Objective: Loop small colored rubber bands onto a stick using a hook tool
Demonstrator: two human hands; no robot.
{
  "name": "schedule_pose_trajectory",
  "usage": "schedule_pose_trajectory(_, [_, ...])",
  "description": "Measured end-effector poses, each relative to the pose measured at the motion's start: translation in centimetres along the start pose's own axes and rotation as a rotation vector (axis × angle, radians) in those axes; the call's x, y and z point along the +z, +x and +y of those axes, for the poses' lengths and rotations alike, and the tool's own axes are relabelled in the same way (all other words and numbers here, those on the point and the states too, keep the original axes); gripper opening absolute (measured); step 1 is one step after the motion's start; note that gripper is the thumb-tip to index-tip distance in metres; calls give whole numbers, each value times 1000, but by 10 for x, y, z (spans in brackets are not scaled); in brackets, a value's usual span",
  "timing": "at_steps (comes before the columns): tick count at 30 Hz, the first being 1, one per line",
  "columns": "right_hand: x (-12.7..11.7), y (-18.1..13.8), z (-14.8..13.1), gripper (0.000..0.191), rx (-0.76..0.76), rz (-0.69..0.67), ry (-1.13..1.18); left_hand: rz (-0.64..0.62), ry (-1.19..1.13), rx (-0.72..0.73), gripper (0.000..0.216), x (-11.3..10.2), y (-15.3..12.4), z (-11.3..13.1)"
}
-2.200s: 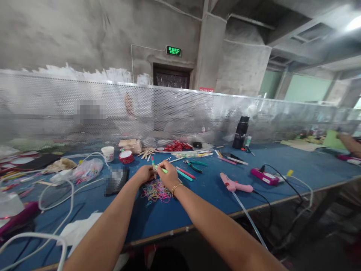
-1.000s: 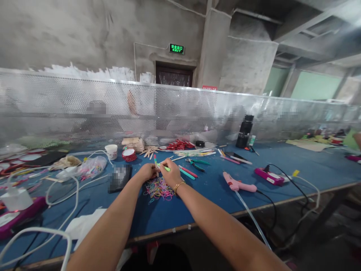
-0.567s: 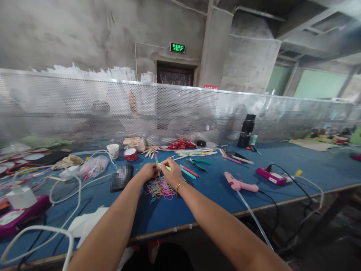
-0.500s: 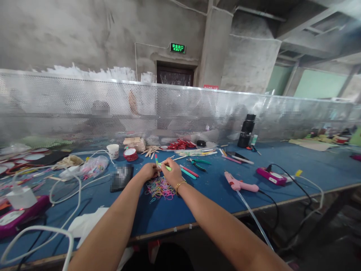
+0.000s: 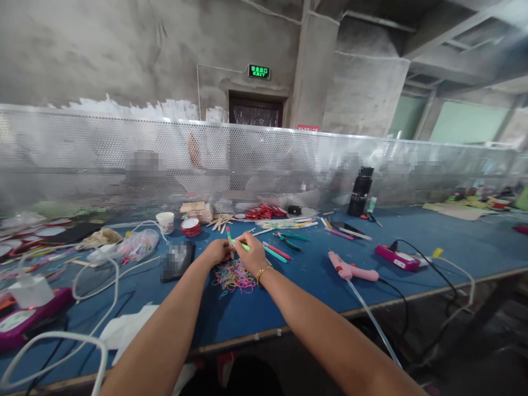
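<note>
My left hand (image 5: 218, 252) and my right hand (image 5: 249, 253) meet over a heap of coloured rubber bands (image 5: 233, 275) on the blue table (image 5: 313, 275). Between them they pinch coloured craft sticks (image 5: 238, 242): a red-and-green one stands up by my left fingers, a green one pokes out past my right fingers. My right wrist wears a gold bracelet (image 5: 260, 271). The fingertips are too small to tell which stick each one grips.
A pink glue gun (image 5: 350, 270) lies to the right, with a magenta power strip (image 5: 395, 258) and cables beyond. Green-handled pliers (image 5: 291, 238), loose sticks, red tape rolls (image 5: 264, 212), a paper cup (image 5: 167, 221), a dark bottle (image 5: 359, 191) and a phone (image 5: 177, 259) surround. A perforated metal screen (image 5: 289, 165) backs the table.
Both hands stay over the rubber bands with the sticks; only small finger movements. The head camera has shifted slightly, and a co-worker's arm at the far right is gone from view.
</note>
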State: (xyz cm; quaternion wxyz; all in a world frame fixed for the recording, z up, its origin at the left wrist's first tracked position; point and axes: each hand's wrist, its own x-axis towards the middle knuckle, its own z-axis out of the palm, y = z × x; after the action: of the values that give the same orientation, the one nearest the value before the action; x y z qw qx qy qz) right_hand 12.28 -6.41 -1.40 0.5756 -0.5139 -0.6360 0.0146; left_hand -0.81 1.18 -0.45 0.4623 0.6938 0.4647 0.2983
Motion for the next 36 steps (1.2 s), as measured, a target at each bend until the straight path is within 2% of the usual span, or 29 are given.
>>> schedule_pose_trajectory(7, [1, 1, 3, 10, 19, 10, 3, 0, -55, -10, 24, 2, -4, 4])
schedule_pose_trajectory(18, [3, 0, 2, 11, -15, -3, 13, 2, 11, 16, 29, 0, 0, -1])
schedule_pose_trajectory(36, [2, 0, 2, 10, 5, 9, 1, 26, -13, -14, 23, 2, -11, 10])
